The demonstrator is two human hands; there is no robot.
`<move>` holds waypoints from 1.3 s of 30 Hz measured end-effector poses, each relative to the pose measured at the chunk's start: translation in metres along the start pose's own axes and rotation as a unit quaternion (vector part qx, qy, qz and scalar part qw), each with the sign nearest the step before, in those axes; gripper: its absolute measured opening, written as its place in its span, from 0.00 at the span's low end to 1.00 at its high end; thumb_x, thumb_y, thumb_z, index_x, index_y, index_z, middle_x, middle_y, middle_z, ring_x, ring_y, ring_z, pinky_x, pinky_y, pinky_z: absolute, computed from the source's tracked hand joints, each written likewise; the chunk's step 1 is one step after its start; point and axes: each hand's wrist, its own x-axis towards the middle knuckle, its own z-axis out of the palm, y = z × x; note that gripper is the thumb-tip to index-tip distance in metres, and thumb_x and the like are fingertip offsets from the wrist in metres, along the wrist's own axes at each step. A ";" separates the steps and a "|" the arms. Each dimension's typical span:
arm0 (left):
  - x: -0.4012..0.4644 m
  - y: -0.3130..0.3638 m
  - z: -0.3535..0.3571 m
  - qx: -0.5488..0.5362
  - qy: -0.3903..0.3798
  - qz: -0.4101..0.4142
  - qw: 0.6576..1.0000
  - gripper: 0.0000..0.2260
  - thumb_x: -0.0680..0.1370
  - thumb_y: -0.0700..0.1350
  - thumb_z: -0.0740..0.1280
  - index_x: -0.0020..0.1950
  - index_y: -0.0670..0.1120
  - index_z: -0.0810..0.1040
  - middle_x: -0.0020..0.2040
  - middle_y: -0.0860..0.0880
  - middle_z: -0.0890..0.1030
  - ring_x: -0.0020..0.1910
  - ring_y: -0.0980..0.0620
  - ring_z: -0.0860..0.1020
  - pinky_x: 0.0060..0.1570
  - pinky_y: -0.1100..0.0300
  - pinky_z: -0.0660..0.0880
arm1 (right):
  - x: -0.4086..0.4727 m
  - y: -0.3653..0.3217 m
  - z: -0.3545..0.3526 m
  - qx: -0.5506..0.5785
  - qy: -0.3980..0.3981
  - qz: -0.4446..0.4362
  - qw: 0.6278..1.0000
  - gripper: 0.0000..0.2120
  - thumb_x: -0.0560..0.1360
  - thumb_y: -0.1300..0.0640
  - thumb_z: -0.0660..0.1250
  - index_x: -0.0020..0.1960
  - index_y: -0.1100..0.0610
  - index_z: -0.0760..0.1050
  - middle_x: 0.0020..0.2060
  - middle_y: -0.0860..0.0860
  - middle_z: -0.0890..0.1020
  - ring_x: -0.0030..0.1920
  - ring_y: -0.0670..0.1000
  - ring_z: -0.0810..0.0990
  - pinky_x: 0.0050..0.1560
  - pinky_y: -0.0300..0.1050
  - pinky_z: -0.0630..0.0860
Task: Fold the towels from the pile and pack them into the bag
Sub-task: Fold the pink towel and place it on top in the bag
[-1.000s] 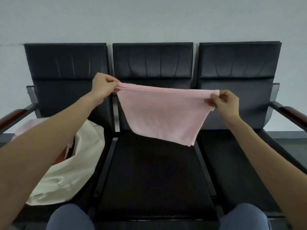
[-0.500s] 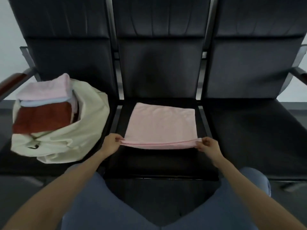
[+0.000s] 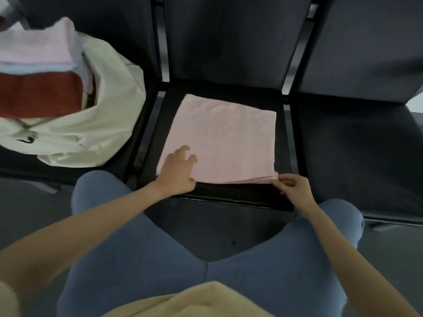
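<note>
Releasing its corner since earlier, left hand (image 3: 177,172) is flattening pink towel (image 3: 219,138) with straight fingers; right hand (image 3: 294,189) is pinching the seat-front corner; fold squarely.

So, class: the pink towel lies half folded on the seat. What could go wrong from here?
1. The right hand pinches only a corner of the pink towel; the layers may slip apart.
2. The bag looks full, with folded towels heaped above its rim; another could topple them.

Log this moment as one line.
pink towel flat on middle seat | left hand pressing | right hand pinching corner | bag holds towels
</note>
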 end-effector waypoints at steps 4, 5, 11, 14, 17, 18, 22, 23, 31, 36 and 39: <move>0.020 0.073 0.015 -0.102 -0.016 0.124 0.987 0.23 0.75 0.53 0.69 0.66 0.44 0.73 0.67 0.45 0.71 0.63 0.47 0.70 0.61 0.54 0.68 | 0.004 0.005 -0.009 -0.059 -0.020 -0.044 0.997 0.08 0.72 0.62 0.73 0.49 0.65 0.81 0.43 0.59 0.82 0.37 0.50 0.80 0.34 0.33 0.77; 0.027 0.089 0.020 -0.127 -0.011 0.134 0.983 0.22 0.76 0.52 0.69 0.66 0.44 0.73 0.66 0.46 0.72 0.61 0.48 0.71 0.60 0.54 0.69 | 0.005 0.007 -0.010 -0.068 -0.027 -0.053 0.996 0.07 0.72 0.62 0.73 0.48 0.65 0.81 0.44 0.60 0.82 0.38 0.50 0.80 0.34 0.34 0.77; 0.057 0.154 0.042 -0.201 0.034 0.142 0.969 0.14 0.76 0.48 0.70 0.59 0.44 0.77 0.54 0.47 0.79 0.51 0.50 0.75 0.49 0.59 0.70 | 0.007 -0.002 -0.017 -0.052 -0.048 -0.097 0.993 0.09 0.70 0.64 0.74 0.42 0.50 0.81 0.43 0.51 0.81 0.43 0.45 0.81 0.45 0.36 0.79; 0.062 0.163 0.045 -0.227 0.053 0.131 0.964 0.07 0.78 0.44 0.67 0.52 0.42 0.78 0.46 0.46 0.79 0.42 0.51 0.73 0.41 0.56 0.72 | 0.007 -0.008 -0.019 0.020 -0.052 -0.055 0.997 0.05 0.70 0.63 0.74 0.46 0.58 0.83 0.44 0.52 0.83 0.41 0.43 0.81 0.43 0.35 0.78; 0.064 0.161 0.044 -0.240 0.066 0.116 0.962 0.07 0.79 0.44 0.66 0.50 0.42 0.79 0.43 0.46 0.79 0.38 0.54 0.70 0.36 0.61 0.64 | 0.021 -0.010 -0.017 0.091 -0.015 0.038 0.995 0.09 0.76 0.58 0.69 0.51 0.63 0.80 0.44 0.57 0.83 0.43 0.50 0.83 0.36 0.36 0.79; 0.065 0.160 0.041 -0.241 0.067 0.117 0.961 0.07 0.79 0.45 0.66 0.50 0.42 0.79 0.43 0.47 0.79 0.37 0.53 0.72 0.36 0.61 0.65 | 0.030 -0.012 -0.016 0.109 -0.003 0.065 0.992 0.11 0.78 0.56 0.66 0.53 0.65 0.78 0.45 0.58 0.83 0.43 0.53 0.83 0.36 0.38 0.80; 0.066 0.152 0.024 -0.263 0.069 0.111 0.956 0.07 0.79 0.46 0.66 0.49 0.43 0.79 0.41 0.49 0.80 0.34 0.52 0.74 0.33 0.61 0.69 | 0.081 -0.033 -0.001 0.128 0.033 0.152 0.980 0.10 0.81 0.55 0.60 0.55 0.62 0.71 0.41 0.56 0.81 0.38 0.53 0.83 0.31 0.38 0.80; 0.065 0.148 0.020 -0.269 0.073 0.109 0.954 0.07 0.79 0.47 0.66 0.50 0.43 0.79 0.41 0.50 0.80 0.33 0.53 0.74 0.32 0.64 0.67 | 0.097 -0.038 0.003 0.129 0.045 0.164 0.977 0.09 0.81 0.56 0.61 0.54 0.62 0.71 0.40 0.55 0.81 0.37 0.52 0.82 0.30 0.38 0.79; 0.068 0.132 -0.004 -0.395 0.005 0.040 0.918 0.03 0.74 0.42 0.70 0.41 0.48 0.78 0.35 0.54 0.79 0.33 0.55 0.77 0.35 0.62 0.73 | 0.209 -0.075 0.022 0.095 0.128 0.179 0.971 0.22 0.77 0.59 0.67 0.67 0.62 0.65 0.41 0.51 0.74 0.45 0.51 0.80 0.47 0.47 0.81; 0.066 0.125 -0.011 -0.461 -0.082 -0.024 0.883 0.09 0.71 0.38 0.71 0.36 0.49 0.74 0.35 0.57 0.77 0.36 0.57 0.77 0.37 0.67 0.71 | 0.226 -0.088 0.017 0.127 0.114 0.176 0.970 0.13 0.72 0.65 0.72 0.45 0.58 0.67 0.46 0.53 0.78 0.41 0.48 0.79 0.31 0.39 0.78; 0.064 0.124 -0.014 -0.503 -0.117 -0.058 0.855 0.11 0.71 0.36 0.71 0.33 0.49 0.74 0.36 0.54 0.78 0.37 0.55 0.77 0.38 0.65 0.71 | 0.226 -0.087 0.008 0.151 0.131 0.164 0.966 0.13 0.72 0.66 0.70 0.39 0.57 0.67 0.41 0.52 0.78 0.38 0.47 0.80 0.31 0.36 0.78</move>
